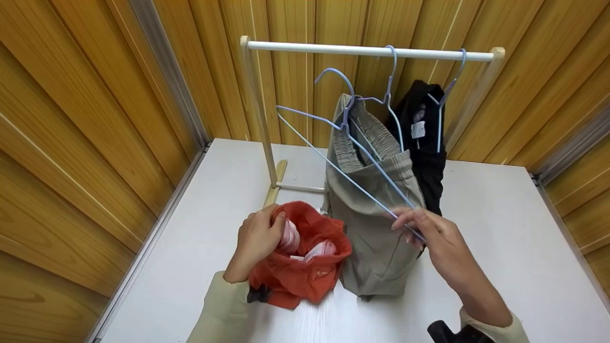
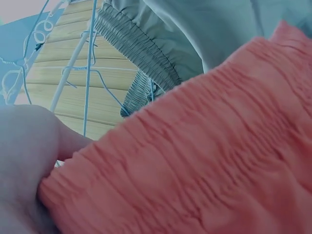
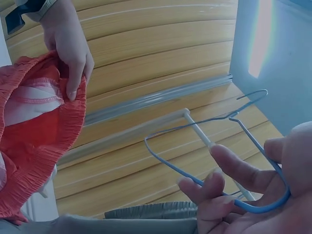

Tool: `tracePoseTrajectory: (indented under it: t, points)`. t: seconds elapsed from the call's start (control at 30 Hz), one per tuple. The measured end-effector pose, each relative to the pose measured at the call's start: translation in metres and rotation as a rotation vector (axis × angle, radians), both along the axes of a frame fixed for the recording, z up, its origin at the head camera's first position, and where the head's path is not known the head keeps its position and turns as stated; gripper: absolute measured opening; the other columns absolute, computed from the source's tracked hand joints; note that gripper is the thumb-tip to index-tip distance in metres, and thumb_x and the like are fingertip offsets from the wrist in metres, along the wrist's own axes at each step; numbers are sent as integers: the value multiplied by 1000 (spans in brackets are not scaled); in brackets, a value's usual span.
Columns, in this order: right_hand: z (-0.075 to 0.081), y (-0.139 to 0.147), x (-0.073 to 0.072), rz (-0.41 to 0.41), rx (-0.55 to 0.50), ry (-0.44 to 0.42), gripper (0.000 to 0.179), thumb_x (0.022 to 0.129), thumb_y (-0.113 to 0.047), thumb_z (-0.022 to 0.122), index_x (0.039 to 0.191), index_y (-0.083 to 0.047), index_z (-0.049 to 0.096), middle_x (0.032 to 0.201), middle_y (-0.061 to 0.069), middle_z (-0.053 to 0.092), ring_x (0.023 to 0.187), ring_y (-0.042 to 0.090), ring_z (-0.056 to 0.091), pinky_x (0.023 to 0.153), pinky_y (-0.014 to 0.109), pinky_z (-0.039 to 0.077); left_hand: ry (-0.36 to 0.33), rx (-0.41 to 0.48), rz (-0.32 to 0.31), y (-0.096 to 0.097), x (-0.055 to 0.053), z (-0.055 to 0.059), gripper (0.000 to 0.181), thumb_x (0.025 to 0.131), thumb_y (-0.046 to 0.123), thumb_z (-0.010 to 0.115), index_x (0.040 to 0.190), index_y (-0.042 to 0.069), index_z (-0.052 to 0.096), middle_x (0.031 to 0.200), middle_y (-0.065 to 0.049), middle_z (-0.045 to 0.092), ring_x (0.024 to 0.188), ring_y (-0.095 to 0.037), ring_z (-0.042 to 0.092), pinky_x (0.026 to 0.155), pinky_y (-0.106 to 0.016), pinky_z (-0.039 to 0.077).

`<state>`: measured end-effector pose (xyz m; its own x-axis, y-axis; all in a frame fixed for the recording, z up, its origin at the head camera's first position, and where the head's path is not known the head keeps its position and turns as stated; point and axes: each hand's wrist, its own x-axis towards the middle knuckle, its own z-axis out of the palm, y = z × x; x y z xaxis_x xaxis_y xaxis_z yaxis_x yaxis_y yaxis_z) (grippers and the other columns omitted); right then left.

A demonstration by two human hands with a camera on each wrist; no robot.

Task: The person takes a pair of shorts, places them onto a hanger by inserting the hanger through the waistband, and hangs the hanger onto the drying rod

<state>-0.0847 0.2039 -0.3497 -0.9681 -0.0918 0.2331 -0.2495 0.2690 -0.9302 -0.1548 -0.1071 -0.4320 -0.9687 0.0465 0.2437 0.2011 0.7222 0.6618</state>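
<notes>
Red shorts (image 1: 310,281) with a gathered elastic waistband and a pink-and-white lining stand bunched on the white table. My left hand (image 1: 257,236) pinches the left side of their waistband, thumb inside the opening. In the left wrist view the waistband (image 2: 185,161) fills the foreground. My right hand (image 1: 438,236) holds a thin blue wire hanger (image 1: 345,125) by one lower corner, tilted, its hook up and pointing left. The right wrist view shows the bare hanger (image 3: 258,209) resting across the curled fingers, with nothing hung on it.
Behind the hands stands a rack with a white rail (image 1: 324,46). Grey-green trousers (image 1: 376,247) hang from it on a blue hanger, with a black garment (image 1: 431,176) to their right. Wood-panelled walls (image 1: 295,19) enclose the white table (image 1: 167,267) at the back and sides.
</notes>
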Motion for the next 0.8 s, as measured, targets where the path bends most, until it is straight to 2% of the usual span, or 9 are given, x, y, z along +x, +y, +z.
tracePoseTrajectory:
  t: [0.07,0.17,0.27,0.33,0.47,0.63,0.7,0.8]
  points:
    - [-1,4,2,7,-14,-11,42,106,-10,31,89,3,66,108,10,70,67,16,52,58,28,41,-2,16,-12,-1,-1,-1,19,95,24,56,81,16,64,69,-1,58,69,-19,55,59,-33,42]
    - [-3,10,3,19,-20,-18,41,106,-9,31,88,5,65,105,11,71,66,16,51,57,27,41,-9,40,-32,-2,-3,-2,19,96,24,55,90,13,69,87,-3,62,82,-21,59,70,-39,48]
    - [-5,17,5,31,-3,-27,38,106,-10,30,97,4,65,103,11,71,65,17,50,55,28,39,-24,82,-59,-3,-4,-3,23,97,24,54,103,11,71,106,-5,65,97,-25,62,85,-45,51]
    - [-6,22,6,41,7,-41,35,106,-10,30,107,2,63,104,12,70,65,18,49,55,30,38,-46,132,-76,-4,-5,-4,25,98,24,53,108,10,71,110,-6,67,103,-26,63,91,-47,50]
    - [-9,34,9,84,35,-66,36,106,-12,29,120,0,60,100,14,68,66,19,48,56,31,38,-86,231,-100,-6,-8,-6,26,99,23,52,110,8,70,102,-9,70,94,-23,63,88,-43,51]
    - [-14,51,11,214,78,-31,37,106,-9,27,121,4,59,80,8,54,68,19,46,59,31,38,-91,272,-86,-9,-11,-8,24,99,20,52,105,6,72,77,-7,64,77,-18,57,72,-33,50]
    - [-16,56,12,227,86,-41,37,106,-8,27,119,4,59,77,6,51,68,19,46,60,32,38,-87,282,-80,-9,-11,-8,23,98,18,53,104,6,72,74,-7,63,74,-17,56,69,-31,49]
    - [-20,61,14,205,96,-78,36,106,-9,28,117,2,61,76,6,51,69,19,46,60,32,39,-98,321,-72,-10,-13,-8,22,97,16,55,107,7,72,80,-10,68,75,-17,58,69,-30,52]
